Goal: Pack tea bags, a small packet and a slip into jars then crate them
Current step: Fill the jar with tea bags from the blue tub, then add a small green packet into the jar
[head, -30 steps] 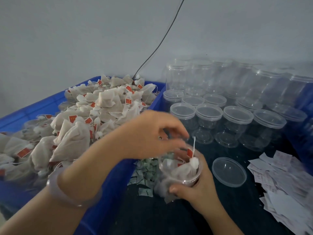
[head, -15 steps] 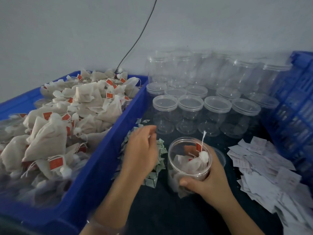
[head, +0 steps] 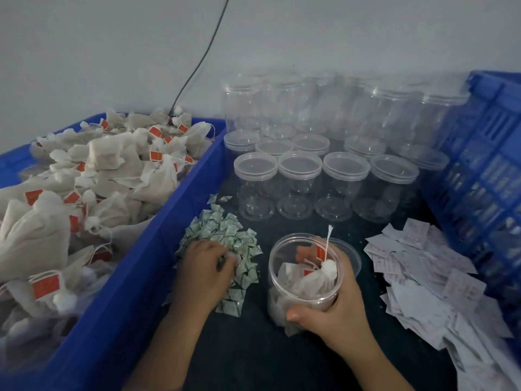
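Observation:
My right hand (head: 335, 314) grips an open clear jar (head: 282, 258) that stands on the dark table. Several tea bags (head: 307, 280) with red tags fill it, and one string sticks up above the rim. My left hand (head: 203, 272) lies palm down on the heap of small green-and-white packets (head: 228, 235) just left of the jar, its curled fingertips pinching into the heap. White paper slips (head: 423, 266) are spread to the right of the jar.
A blue bin (head: 158, 249) heaped with tea bags (head: 112, 170) fills the left side. Several lidded empty jars (head: 298, 187) stand behind, some stacked. A loose lid (head: 353, 256) lies behind the held jar. A blue slatted crate (head: 485, 170) stands on the right.
My left hand left the jar's mouth, moved left and down onto the packet heap and curled its fingers there. My right hand kept hold of the jar.

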Demonstrator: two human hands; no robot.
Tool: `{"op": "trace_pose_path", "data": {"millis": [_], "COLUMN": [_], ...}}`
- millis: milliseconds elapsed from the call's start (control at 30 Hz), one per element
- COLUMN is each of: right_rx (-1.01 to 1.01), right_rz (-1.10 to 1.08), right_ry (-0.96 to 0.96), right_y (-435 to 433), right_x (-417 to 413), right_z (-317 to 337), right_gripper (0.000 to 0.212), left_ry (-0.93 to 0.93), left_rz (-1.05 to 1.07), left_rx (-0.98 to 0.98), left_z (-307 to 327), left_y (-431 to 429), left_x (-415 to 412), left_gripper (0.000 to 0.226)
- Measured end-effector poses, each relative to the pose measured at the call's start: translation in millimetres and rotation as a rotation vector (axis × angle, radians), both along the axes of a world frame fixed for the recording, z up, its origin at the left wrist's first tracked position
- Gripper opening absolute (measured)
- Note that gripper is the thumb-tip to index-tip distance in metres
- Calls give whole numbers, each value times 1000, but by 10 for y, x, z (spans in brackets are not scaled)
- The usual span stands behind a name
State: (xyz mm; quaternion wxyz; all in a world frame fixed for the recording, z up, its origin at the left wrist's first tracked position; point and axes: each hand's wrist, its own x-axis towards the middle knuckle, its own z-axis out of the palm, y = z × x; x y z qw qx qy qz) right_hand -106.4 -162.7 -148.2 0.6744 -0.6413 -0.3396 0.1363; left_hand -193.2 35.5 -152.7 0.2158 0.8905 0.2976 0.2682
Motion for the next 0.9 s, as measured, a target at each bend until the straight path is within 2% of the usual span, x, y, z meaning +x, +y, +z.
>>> {"op": "trace_pose_path", "data": {"millis": [167, 267, 333, 400, 467, 533, 633, 700, 767, 833, 900], "right_rx": [47, 45, 46, 49, 53, 59, 76, 61, 54, 59, 58], "right_rz": [53, 62, 46, 31, 32, 43, 61, 45, 16, -13, -27], "right_ry": [31, 26, 17, 6, 18, 40, 44, 29, 8, -15, -40], "right_y": [10, 8, 7, 15, 22, 23, 13, 11, 16, 32, 53], "right_x": [-28, -32, -19, -8, -2, 1, 4, 14, 21, 35, 56], "right_z": [39, 48, 47, 55, 61, 69, 73, 73, 59, 50, 36], "right_gripper": [95, 95, 96, 95, 91, 90, 88, 87, 90, 90, 89], "left_ry": [-152, -425, -558, -569, -483, -390, -437, -557, -641, -627, -568], "left_rz": [14, -7, -135, -288, -390, -426, -432, -471, -518, -524, -514], "left_rx": [-46, -95, -194, -244, -235, -141, -70, -208, -464, -700, -818], "left_z": [114, 430, 681, 849, 886, 826, 682, 517, 328, 190, 137], "left_y": [-29, -178, -351, -547, -726, -840, -834, -783, -766, -759, -704], "left_x": [-64, -92, -86, -50, -1, 70, 139, 147, 147, 178, 233], "left_gripper": [13, 11, 18, 19, 15, 17, 10, 35, 56, 81, 79]}}
